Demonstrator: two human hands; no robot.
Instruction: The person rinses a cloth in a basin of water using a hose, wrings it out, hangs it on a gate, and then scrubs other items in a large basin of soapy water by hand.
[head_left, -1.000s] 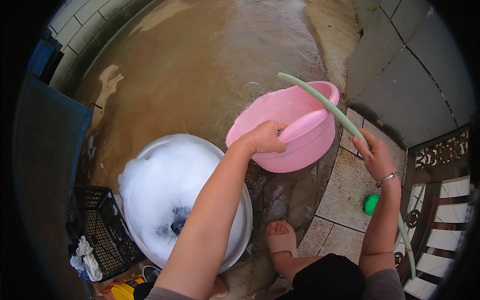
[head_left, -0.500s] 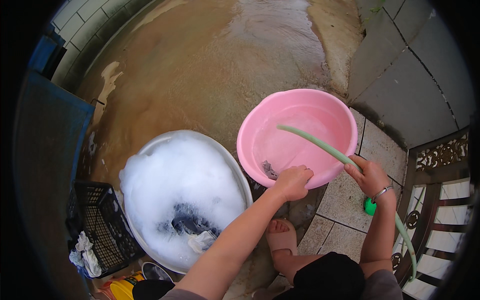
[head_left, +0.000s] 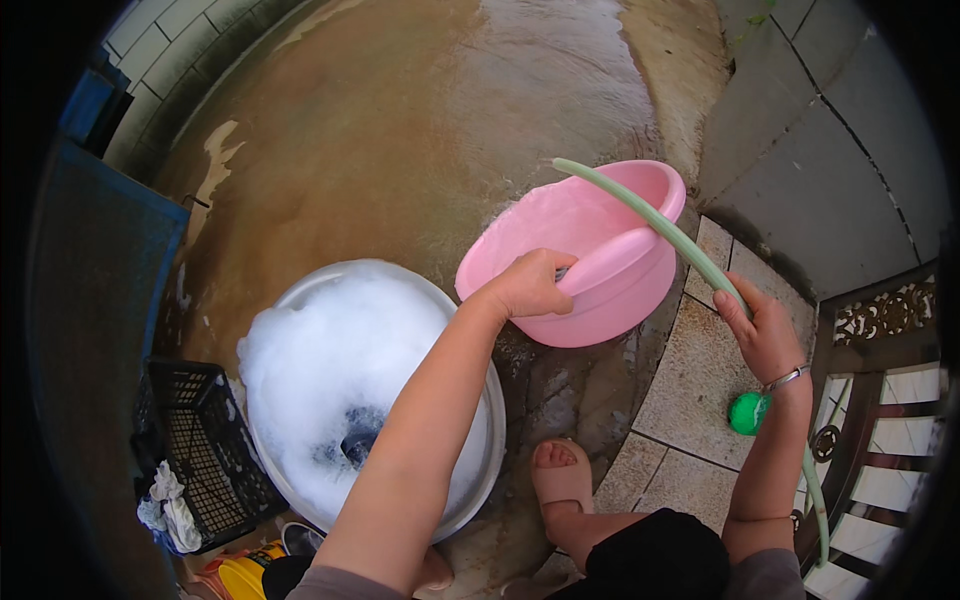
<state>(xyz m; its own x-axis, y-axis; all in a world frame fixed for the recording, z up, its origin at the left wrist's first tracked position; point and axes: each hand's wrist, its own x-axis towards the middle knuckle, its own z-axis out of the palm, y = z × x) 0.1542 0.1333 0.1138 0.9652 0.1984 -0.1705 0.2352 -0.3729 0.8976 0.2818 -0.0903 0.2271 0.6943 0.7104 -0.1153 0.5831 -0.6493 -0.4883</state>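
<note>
My left hand point(head_left: 532, 284) is closed around the near rim of a pink plastic basin point(head_left: 615, 300). The basin leans away from me, near side raised, with water at its far lip. A bit of dark cloth seems to show beside my left fingers; most of it is hidden. In my right hand point(head_left: 764, 328) is a pale green hose point(head_left: 640, 207), its open end reaching over the basin. To the left stands a wide metal tub point(head_left: 490, 455) heaped with white foam point(head_left: 340, 350), and some dark fabric point(head_left: 358, 448) pokes through the suds.
A black plastic crate point(head_left: 215, 450) with light cloths point(head_left: 175, 508) on its edge stands left of the tub. Brown water point(head_left: 370, 150) covers the ground ahead. On the tiled ledge point(head_left: 690, 375) at right lies a green ball point(head_left: 748, 412), near a dark metal railing point(head_left: 880, 465).
The pink basin has gone from level to tipped away, its near rim lifted by my left hand. My right hand has shifted slightly right, and the hose end has moved farther away.
</note>
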